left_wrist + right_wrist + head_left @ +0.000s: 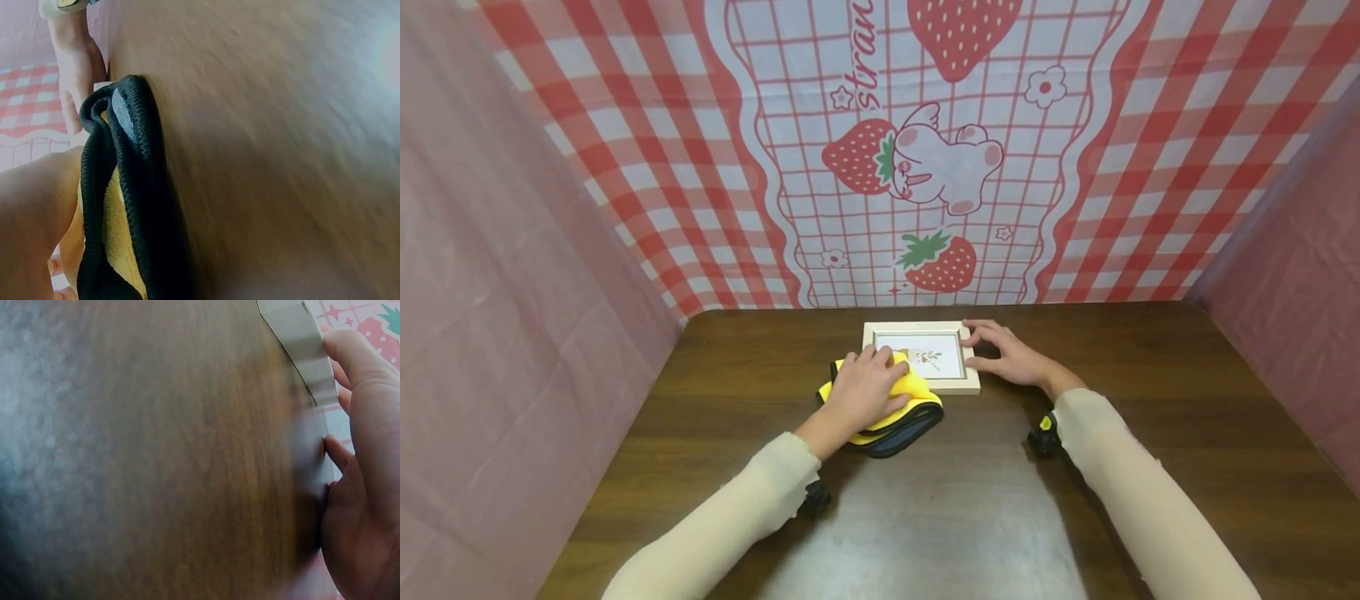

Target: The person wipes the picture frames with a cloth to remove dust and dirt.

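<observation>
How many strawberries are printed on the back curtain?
3 in view: the top strawberry, cut off by the picture's edge; the middle strawberry, at the cartoon animal's head; the bottom strawberry, just above the frame. More may lie out of view.

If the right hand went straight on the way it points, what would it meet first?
The right hand would probably meet the frame, whose edge it already seems to touch; exact depth is unclear.

Soft light fell on the dark brown wood-grain bench (745, 358), leaving pale glare at its near middle and shadows beneath the cream fabric sleeves (730, 512). The head view was mostly crisp. From the left wrist, the folded, black-edged yellow cloth (119, 225) looked sharper than the smeared bench; the right wrist view was hazy.
</observation>
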`<control>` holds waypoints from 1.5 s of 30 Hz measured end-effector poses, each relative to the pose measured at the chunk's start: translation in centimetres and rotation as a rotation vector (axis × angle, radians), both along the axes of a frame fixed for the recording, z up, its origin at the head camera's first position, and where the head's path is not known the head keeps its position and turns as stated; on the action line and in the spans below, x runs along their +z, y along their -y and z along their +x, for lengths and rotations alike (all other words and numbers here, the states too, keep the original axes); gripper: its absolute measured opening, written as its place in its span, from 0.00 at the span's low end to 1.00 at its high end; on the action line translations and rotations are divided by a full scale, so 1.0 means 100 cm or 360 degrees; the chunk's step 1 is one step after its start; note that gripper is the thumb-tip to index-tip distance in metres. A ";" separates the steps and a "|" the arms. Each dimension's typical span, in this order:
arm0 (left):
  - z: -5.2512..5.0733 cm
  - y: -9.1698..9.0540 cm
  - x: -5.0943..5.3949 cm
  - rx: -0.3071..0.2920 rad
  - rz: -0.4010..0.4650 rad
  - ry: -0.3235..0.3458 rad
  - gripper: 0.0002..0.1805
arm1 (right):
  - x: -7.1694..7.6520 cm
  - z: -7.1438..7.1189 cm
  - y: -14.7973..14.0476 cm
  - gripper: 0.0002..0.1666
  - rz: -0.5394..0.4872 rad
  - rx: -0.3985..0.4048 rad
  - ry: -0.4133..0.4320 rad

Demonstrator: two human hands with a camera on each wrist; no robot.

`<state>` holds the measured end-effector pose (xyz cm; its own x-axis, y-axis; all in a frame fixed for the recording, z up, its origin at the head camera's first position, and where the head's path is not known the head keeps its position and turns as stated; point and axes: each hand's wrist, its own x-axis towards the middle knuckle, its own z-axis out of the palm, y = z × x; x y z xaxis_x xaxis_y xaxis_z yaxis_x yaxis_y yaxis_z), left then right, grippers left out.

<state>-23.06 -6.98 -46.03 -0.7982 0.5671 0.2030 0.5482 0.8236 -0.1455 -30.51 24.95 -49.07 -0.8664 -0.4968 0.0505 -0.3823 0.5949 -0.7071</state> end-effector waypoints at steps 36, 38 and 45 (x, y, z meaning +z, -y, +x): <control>-0.007 0.016 -0.008 -0.0167 0.0095 -0.0145 0.23 | 0.002 0.001 -0.001 0.10 0.0016 0.0000 -0.0040; -0.006 0.013 -0.006 -0.0159 0.0087 -0.0121 0.23 | 0.001 0.001 -0.001 0.11 0.0015 -0.0009 -0.0029; -0.004 -0.002 -0.001 -0.0124 -0.0027 -0.0040 0.25 | 0.000 0.002 0.003 0.12 0.0015 -0.0015 -0.0001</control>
<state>-23.50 -6.73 -46.13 -0.7464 0.6307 0.2123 0.6063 0.7760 -0.1739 -30.29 24.67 -49.04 -0.8712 -0.4888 0.0463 -0.3768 0.6052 -0.7012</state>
